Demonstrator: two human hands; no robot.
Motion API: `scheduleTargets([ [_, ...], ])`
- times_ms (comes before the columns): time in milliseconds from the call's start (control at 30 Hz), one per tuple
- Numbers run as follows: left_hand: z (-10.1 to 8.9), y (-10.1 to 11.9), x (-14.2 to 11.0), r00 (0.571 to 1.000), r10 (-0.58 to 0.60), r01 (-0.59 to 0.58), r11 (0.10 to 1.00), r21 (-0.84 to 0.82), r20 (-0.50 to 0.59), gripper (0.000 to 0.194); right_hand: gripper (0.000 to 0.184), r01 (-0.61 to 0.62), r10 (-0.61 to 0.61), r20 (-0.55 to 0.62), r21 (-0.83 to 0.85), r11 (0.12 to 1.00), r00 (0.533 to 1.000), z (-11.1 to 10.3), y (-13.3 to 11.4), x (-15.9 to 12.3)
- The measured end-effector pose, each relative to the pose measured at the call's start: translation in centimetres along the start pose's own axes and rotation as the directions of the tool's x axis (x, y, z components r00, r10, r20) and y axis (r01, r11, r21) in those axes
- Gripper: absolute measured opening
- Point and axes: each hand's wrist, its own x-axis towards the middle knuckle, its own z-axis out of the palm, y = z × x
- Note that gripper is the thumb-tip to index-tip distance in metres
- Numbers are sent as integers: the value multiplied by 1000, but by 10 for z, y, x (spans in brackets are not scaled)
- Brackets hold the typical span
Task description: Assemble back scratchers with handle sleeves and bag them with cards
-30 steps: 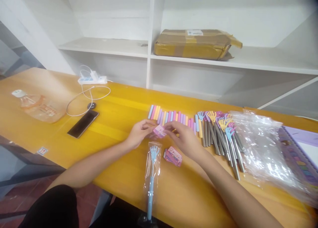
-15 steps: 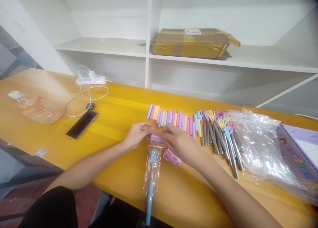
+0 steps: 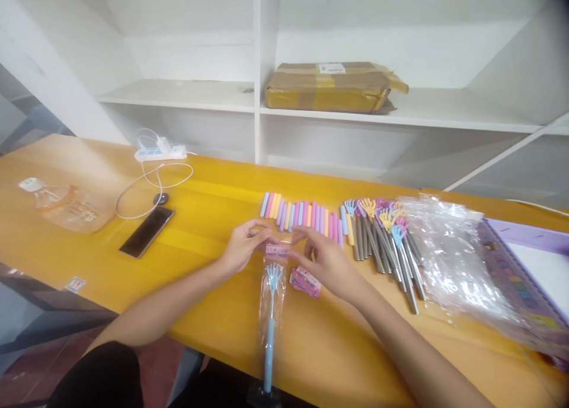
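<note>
A light-blue hand-shaped back scratcher (image 3: pixel 269 337) lies in a clear plastic bag (image 3: pixel 280 301), its handle towards me and over the table's front edge. Across the bag's top sits a pink printed card (image 3: pixel 276 251). With thumb and fingers together, my left hand (image 3: pixel 242 248) pinches the bag's upper left edge. On the other side, my right hand (image 3: pixel 326 260) has its thumb and forefinger apart beside the card. Below that hand lies a small stack of pink cards (image 3: pixel 306 282).
Coloured tubes (image 3: pixel 306 215) form a row behind my hands. Right of them are piled back scratchers with metal rods (image 3: pixel 391 248), clear bags (image 3: pixel 453 260) and a purple box (image 3: pixel 524 265). A phone (image 3: pixel 146 233), cable and power strip (image 3: pixel 160 153) lie left; a carton (image 3: pixel 329 88) rests on the shelf.
My right thumb and forefinger have spread apart, and the pink card shows more fully between my hands. The view has shifted slightly. My left hand stays at the bag's top.
</note>
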Motion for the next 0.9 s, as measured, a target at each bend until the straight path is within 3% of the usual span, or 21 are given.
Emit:
scheduleTargets([
  [133, 3, 0, -4, 999, 7, -6, 1000, -17, 32, 46, 48, -178, 155, 117, 223, 958, 981, 26, 0, -10],
  [333, 5, -1, -8, 990, 20, -19, 1000, -10, 139, 40, 51, -241, 237, 64, 422, 874, 969, 43, 1, -21],
  [433, 4, -5, -8, 978, 21, -28, 999, 30, 209, 41, 47, -227, 231, 42, 413, 882, 972, 42, 4, -25],
  [600, 2, -17, -4, 977, 3, -39, 986, 163, 215, 38, 43, -168, 191, -43, 319, 933, 981, 42, 13, -33],
  [667, 2, -22, -4, 974, -17, -32, 977, 211, 228, 41, 37, -108, 137, -102, 251, 962, 985, 42, 20, -36],
  [733, 3, -26, -5, 971, -51, -5, 972, 233, 235, 43, 25, 18, 3, -185, 112, 994, 983, 40, 27, -38],
  [833, 5, -29, -10, 954, -139, 80, 972, 221, 267, 50, 21, 247, -272, -264, -124, 961, 925, 34, 36, -42],
  [900, 5, -31, -14, 925, -207, 143, 967, 212, 320, 56, 20, 318, -372, -249, -233, 919, 894, 30, 39, -45],
])
